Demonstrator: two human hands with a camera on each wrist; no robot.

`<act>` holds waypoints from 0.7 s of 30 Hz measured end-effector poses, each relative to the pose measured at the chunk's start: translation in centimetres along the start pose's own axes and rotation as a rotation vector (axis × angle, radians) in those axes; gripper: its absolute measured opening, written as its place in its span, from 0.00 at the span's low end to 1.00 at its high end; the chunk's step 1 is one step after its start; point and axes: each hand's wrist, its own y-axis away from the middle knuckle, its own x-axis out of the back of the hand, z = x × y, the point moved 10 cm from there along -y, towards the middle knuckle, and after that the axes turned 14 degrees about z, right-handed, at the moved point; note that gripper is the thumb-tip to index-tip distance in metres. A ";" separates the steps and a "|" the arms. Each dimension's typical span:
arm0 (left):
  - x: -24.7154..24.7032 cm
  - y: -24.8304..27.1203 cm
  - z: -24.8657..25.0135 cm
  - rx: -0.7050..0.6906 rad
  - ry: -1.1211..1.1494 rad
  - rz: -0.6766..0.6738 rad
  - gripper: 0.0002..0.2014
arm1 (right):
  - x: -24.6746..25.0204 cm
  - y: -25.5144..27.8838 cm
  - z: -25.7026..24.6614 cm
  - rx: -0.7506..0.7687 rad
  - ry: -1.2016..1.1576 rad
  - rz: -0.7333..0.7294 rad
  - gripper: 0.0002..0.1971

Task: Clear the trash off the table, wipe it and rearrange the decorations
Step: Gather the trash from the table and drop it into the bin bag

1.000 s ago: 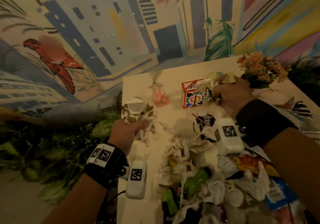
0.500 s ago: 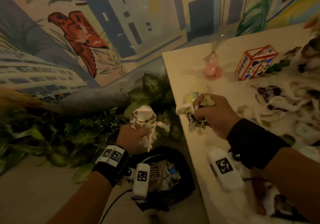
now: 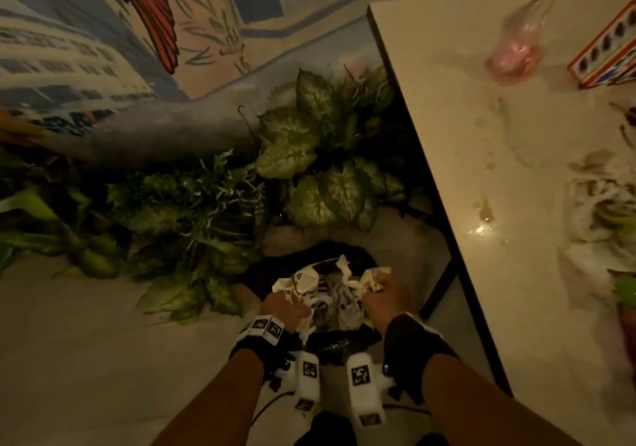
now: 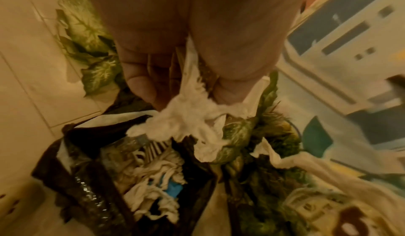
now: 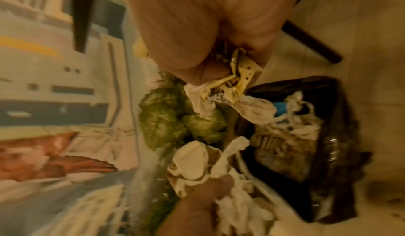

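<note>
Two fistfuls of trash are held side by side directly above the black trash bag, which sits open on the floor close to the person's feet. Nearest, the left hand is curled tightly round a wad of tissue and a crumpled printed paper cup, with shreds of tissue hanging from between the clenched fingers straight down toward the bag's mouth. Just beside it, the right hand is clamped on a crushed yellow wrapper and tissue, which pokes out below the knuckles. In both wrist views the bag's opening lies beneath and slightly ahead of the fingers, already holding white tissue and a blue scrap, so the coming move is judged to turn on a plain vertical drop: it should be enough for the fingers to be spread, neither hand being clearly better placed than the other. Some risk is judged from the loose hanging tissue, which may drift onto the floor or the leafy plants just beyond the bag. Further off to the right, the table is seen with more crumpled tissue, wet spots, a pink wrapped favour and a patterned box near its far end; clearing is thus judged far from finished, wiping and rearranging not yet begun
</note>
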 end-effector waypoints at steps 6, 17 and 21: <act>-8.2 -4.2 -2.5 -0.058 -0.019 -0.110 0.20 | -4.3 -3.3 6.9 0.079 0.307 -0.070 0.08; -12.9 -11.1 -7.1 0.057 0.070 -0.075 0.11 | -8.2 -8.8 7.9 0.141 0.413 -0.129 0.09; -10.5 -11.9 -8.9 0.123 0.166 0.000 0.08 | -8.8 -9.1 8.1 0.121 0.429 -0.212 0.13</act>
